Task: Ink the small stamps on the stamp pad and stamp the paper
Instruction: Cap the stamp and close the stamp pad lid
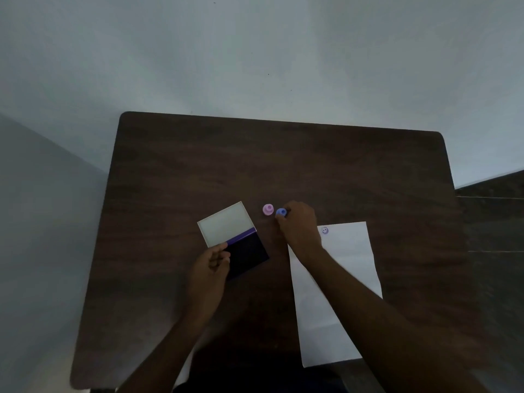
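An open stamp pad (249, 253) lies on the dark wooden table (198, 165), its pale lid (224, 224) folded back and the dark ink surface toward me. My left hand (212, 268) grips the pad's near left edge. A pink stamp (268, 209) stands on the table just beyond the pad. Right beside it is a blue stamp (281, 212), with the fingers of my right hand (299, 225) closed on it. The white paper (348, 268) lies to the right, partly under my right forearm, with one purple smiley print (325, 230) near its far left corner.
The table's far edge meets a pale wall (255, 52). A dark floor strip (493, 222) shows past the table's right edge.
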Action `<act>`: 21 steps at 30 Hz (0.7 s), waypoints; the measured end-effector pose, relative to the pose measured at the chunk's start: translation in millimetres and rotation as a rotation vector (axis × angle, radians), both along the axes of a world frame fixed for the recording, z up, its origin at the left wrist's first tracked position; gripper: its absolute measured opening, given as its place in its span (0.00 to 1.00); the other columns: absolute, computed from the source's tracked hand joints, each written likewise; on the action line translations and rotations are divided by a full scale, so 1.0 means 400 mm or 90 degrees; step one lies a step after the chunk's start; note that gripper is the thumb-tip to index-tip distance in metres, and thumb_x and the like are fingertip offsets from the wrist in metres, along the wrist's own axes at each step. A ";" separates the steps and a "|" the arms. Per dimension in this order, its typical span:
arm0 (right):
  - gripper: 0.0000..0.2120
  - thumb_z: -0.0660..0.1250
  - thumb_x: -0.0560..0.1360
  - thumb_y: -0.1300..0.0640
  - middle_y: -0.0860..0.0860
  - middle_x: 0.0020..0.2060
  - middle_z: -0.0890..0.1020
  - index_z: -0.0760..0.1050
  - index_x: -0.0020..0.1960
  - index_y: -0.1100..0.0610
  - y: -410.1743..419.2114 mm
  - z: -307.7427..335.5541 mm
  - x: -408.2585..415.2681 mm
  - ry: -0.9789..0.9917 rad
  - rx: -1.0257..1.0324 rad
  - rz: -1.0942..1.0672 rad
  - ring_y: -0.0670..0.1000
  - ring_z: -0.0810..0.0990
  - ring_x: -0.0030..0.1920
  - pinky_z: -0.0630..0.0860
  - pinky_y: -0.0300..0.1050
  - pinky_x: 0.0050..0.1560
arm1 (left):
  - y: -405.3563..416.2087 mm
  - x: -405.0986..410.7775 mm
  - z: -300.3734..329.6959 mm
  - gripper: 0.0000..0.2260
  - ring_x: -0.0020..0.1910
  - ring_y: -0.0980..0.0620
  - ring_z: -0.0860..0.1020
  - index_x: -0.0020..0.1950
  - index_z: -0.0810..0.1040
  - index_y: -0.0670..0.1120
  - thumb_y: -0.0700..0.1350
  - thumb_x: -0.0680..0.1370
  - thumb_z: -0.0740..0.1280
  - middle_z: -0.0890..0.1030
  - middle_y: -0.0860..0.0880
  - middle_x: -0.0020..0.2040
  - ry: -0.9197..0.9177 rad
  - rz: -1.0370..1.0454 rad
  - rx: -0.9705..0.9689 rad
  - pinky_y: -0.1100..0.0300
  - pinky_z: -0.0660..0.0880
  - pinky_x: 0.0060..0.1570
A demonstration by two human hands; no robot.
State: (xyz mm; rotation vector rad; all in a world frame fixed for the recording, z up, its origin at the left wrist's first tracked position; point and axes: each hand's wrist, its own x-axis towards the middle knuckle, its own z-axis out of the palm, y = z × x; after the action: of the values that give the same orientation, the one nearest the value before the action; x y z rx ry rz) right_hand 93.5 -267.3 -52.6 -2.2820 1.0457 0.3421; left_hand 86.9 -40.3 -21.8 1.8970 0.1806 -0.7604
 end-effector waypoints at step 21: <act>0.23 0.65 0.72 0.65 0.53 0.64 0.73 0.69 0.66 0.54 0.151 0.066 0.067 -0.015 0.126 0.198 0.50 0.72 0.62 0.64 0.38 0.54 | 0.030 0.136 -0.014 0.15 0.58 0.56 0.75 0.65 0.74 0.48 0.41 0.78 0.64 0.78 0.51 0.61 0.016 0.169 0.034 0.53 0.73 0.59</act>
State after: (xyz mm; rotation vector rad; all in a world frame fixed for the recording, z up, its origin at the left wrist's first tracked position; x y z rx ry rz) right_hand 120.4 -206.9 -26.4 -2.2592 0.6130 0.5181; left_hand 141.3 -28.3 -27.6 1.8672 0.4628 -0.6042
